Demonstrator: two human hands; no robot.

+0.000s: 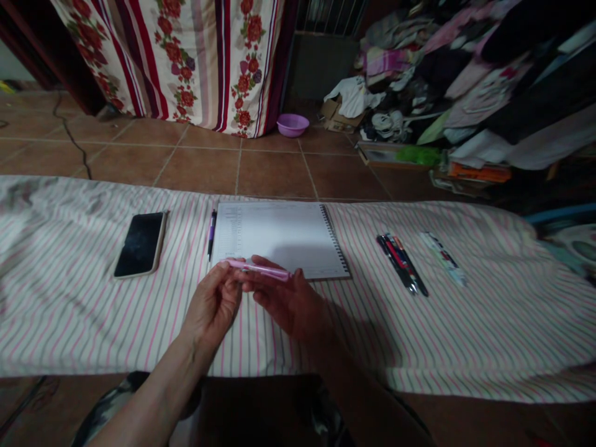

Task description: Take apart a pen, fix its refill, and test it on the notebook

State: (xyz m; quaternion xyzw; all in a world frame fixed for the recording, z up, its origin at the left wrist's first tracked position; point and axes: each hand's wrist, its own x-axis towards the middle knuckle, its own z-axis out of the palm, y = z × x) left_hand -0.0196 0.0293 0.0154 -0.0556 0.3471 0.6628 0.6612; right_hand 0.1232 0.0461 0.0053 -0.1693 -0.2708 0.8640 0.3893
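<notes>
A pink pen (263,269) is held almost level above the near edge of an open spiral notebook (279,233). My left hand (216,301) pinches the pen's left end between thumb and fingers. Around the right end is my right hand (298,304), its thumb near the tip and its fingers stretched underneath. Shadow makes the exact grip of the right fingers hard to see. The notebook's page has a printed table at its left and the wire binding on its right. Along its left side lies a purple and black pen (211,236).
A phone (139,245) with a dark screen lies at the left on the striped cloth (69,298). Several pens (401,264) lie together at right, beside a white patterned pen (443,257). On the tiled floor beyond are a purple basin (293,125) and piled clothes (419,81).
</notes>
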